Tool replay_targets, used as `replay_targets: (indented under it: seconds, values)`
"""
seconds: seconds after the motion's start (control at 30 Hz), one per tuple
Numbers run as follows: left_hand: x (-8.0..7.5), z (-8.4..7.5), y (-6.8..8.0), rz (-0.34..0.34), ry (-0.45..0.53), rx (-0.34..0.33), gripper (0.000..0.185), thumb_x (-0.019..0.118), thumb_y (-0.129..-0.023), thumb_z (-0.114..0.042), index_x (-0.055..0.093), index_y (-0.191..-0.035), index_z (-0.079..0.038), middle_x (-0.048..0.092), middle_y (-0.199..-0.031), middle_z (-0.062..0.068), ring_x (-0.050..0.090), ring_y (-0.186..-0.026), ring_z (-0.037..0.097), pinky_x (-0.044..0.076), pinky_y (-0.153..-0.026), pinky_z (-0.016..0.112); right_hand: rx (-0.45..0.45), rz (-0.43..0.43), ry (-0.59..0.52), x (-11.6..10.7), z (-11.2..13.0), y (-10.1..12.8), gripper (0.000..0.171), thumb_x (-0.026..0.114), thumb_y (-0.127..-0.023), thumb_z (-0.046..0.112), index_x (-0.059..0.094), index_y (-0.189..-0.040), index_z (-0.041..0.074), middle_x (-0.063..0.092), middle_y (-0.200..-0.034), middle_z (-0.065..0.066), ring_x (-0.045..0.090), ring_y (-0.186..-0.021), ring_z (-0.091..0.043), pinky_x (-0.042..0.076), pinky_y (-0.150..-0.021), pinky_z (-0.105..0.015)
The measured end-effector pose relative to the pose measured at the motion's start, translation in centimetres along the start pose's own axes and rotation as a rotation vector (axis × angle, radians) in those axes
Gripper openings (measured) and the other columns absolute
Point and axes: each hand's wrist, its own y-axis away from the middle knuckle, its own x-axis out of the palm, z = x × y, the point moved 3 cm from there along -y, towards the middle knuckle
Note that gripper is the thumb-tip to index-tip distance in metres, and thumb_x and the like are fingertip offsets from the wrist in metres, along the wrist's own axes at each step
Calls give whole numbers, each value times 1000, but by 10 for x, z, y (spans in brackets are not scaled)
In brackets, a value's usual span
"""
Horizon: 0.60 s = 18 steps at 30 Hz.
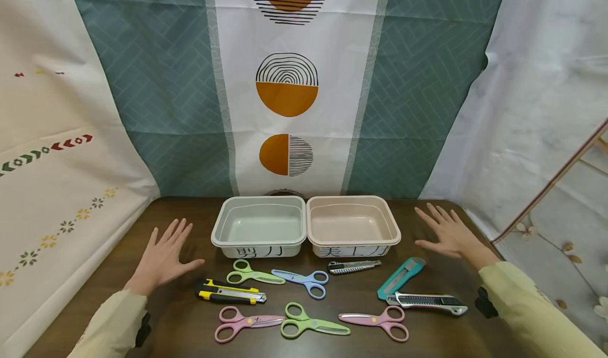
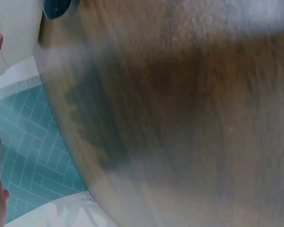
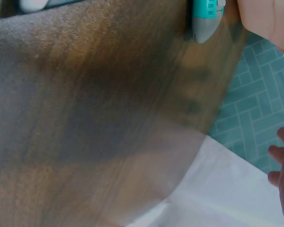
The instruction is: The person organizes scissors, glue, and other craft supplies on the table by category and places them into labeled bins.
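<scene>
The left grip (image 1: 161, 260) and right grip (image 1: 447, 235) are spread wide, holding nothing. On the brown wooden surface (image 1: 185, 321), the slim yellow-and-black plastic utility knife (image 1: 229, 292) near the left looks light, stiff, best held mid-handle.

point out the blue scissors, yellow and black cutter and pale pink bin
Blue scissors (image 1: 306, 280): head view, near the pivot.
Yellow and black cutter (image 1: 231, 292): head view, middle of body.
Pale pink bin (image 1: 353, 243): head view, front rim.

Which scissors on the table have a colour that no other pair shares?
The blue scissors, the only blue pair; the others are two pairs of green scissors and two pairs of pink scissors.
</scene>
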Motion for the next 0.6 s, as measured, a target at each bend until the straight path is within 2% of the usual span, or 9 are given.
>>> replay_targets:
  seconds: [0.23,0.43,0.6]
  values:
    - [-1,-10,-5,-2,22,8,96,57,-71,-66,36,-136,2,31,-141,23,26,-130,37,13,-101,58,-42,-40,-17,-3,1,-1,82,55,-81,55,26,-143,10,24,-142,-29,28,-125,-48,17,-97,-62]
    - [-3,-16,-8,35,56,-30,96,59,-72,-64,33,-137,3,31,-140,25,31,-127,40,18,-100,57,-63,-68,-48,-2,1,3,82,59,-80,53,28,-141,7,28,-140,-30,30,-122,-49,21,-95,-63]
    - [-4,-23,-12,50,139,-79,95,58,-74,-63,31,-138,2,40,-134,27,44,-115,44,35,-90,56,-80,-97,-54,-2,3,3,83,61,-79,52,31,-139,3,31,-137,-29,33,-121,-47,25,-93,-63]
